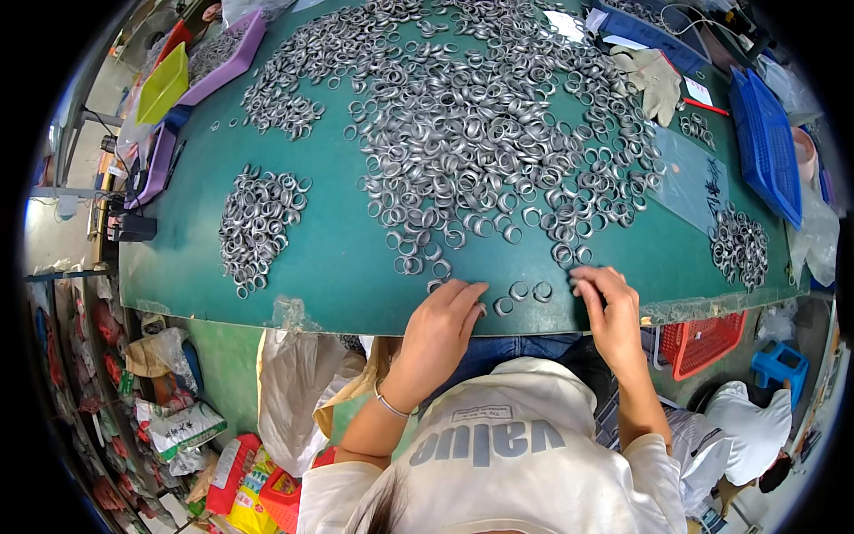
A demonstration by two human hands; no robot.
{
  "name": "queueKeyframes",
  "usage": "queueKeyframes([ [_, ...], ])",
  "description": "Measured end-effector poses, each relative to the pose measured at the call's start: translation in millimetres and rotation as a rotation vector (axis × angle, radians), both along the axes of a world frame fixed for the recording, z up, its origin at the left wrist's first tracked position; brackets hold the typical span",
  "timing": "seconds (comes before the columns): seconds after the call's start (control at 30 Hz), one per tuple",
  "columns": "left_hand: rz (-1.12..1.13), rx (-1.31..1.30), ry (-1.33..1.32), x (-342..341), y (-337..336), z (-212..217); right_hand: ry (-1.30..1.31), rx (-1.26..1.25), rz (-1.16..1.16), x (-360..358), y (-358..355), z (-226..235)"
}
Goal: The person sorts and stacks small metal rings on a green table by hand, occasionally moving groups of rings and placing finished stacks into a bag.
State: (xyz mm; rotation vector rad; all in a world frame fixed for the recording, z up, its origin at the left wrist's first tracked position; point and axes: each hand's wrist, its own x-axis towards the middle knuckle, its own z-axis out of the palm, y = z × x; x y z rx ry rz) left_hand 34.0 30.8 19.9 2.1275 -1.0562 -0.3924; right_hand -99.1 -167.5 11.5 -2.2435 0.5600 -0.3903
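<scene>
Grey metal rings (463, 133) lie heaped across the green table (338, 240). At the near edge my left hand (443, 319) has its fingers bent, with a ring (482, 310) showing between the thumb and fingertips. Another ring (434, 286) is partly hidden behind that hand. To the right, my right hand (611, 311) curls its thumb and index finger close together at a ring, which is mostly covered by the fingertips. Between my hands, three loose rings (543, 291) rest apart from the heap.
Smaller ring piles sit at left (258, 222) and right (740, 249). A clear plastic sheet (689, 182), pale gloves (654, 84) and blue baskets (767, 142) occupy the right side. Purple (233, 58) and yellow trays (163, 86) stand at left. A red basket (703, 343) is below the edge.
</scene>
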Motion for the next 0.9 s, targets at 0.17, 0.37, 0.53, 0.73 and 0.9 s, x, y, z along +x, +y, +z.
queueKeyframes([
  [0.17, 0.016, -0.026, 0.056, -1.0, -1.9, -1.0, -0.016, -0.097, -0.157, 1.9, 8.3, 0.6],
  [0.37, -0.003, -0.011, -0.06, -1.6, -4.7, 3.7, 0.094, -0.103, -0.008, -5.1, 15.6, 6.6],
  [0.53, -0.034, 0.049, -0.05, -0.9, -7.1, 1.9, -0.015, -0.108, -0.084, 4.9, 7.0, 9.9],
  [0.73, 0.001, -0.009, -0.087, -5.3, -15.3, 4.5, -0.115, -0.354, 0.087, 26.5, -5.7, -1.3],
  [0.9, -0.014, 0.013, -0.15, -3.3, -7.4, 0.3, -0.212, -0.199, -0.065, 11.4, -20.2, -2.2],
])
